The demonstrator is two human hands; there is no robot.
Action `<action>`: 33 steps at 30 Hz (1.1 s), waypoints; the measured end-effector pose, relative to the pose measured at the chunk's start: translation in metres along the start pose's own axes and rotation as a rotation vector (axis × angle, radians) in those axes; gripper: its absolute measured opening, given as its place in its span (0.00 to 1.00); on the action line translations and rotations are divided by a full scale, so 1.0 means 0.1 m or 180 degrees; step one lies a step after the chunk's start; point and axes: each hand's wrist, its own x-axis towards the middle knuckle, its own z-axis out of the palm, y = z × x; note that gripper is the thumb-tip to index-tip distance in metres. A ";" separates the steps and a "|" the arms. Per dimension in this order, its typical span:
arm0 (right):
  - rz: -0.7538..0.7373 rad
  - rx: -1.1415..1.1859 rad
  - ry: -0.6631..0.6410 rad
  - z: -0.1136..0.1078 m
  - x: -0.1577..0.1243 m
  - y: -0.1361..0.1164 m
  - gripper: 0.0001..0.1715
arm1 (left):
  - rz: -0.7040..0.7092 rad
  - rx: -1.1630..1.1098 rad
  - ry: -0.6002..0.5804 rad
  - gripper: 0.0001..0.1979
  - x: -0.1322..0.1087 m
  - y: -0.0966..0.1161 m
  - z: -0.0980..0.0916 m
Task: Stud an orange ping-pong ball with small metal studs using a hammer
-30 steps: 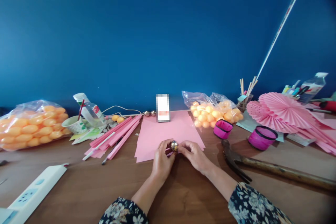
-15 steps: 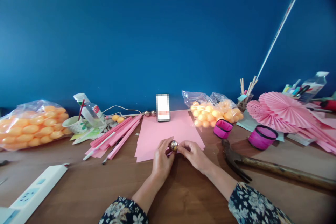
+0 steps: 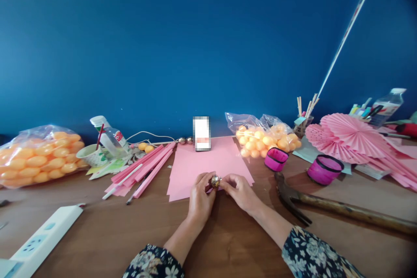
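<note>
A small shiny metallic ball (image 3: 215,181) is held over the front edge of the pink paper sheets (image 3: 208,163). My left hand (image 3: 201,197) wraps its fingers round the ball from the left. From the right, the pinched thumb and forefinger of my right hand (image 3: 240,192) meet the ball's side; whether something tiny is between them is too small to tell. Two similar metallic balls (image 3: 185,140) lie at the back edge of the paper, beside an upright phone-like object (image 3: 202,134) with a blurred-out face.
Bags of orange balls (image 3: 42,156) stand left and right. Pink strips (image 3: 146,169), a cup (image 3: 93,155) and a power strip (image 3: 45,236) lie leftward. To the right are a hammer (image 3: 345,210), magenta bands (image 3: 325,170) and pink paper fans (image 3: 352,139).
</note>
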 end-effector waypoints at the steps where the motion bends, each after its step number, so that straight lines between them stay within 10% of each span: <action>1: -0.0001 -0.0001 0.0012 0.00 0.00 0.00 0.12 | 0.0017 0.0022 0.0008 0.19 0.00 0.00 0.00; 33: -0.0008 -0.0197 0.0156 0.03 0.00 0.11 0.11 | -0.0032 0.0186 -0.0114 0.20 -0.01 -0.03 0.00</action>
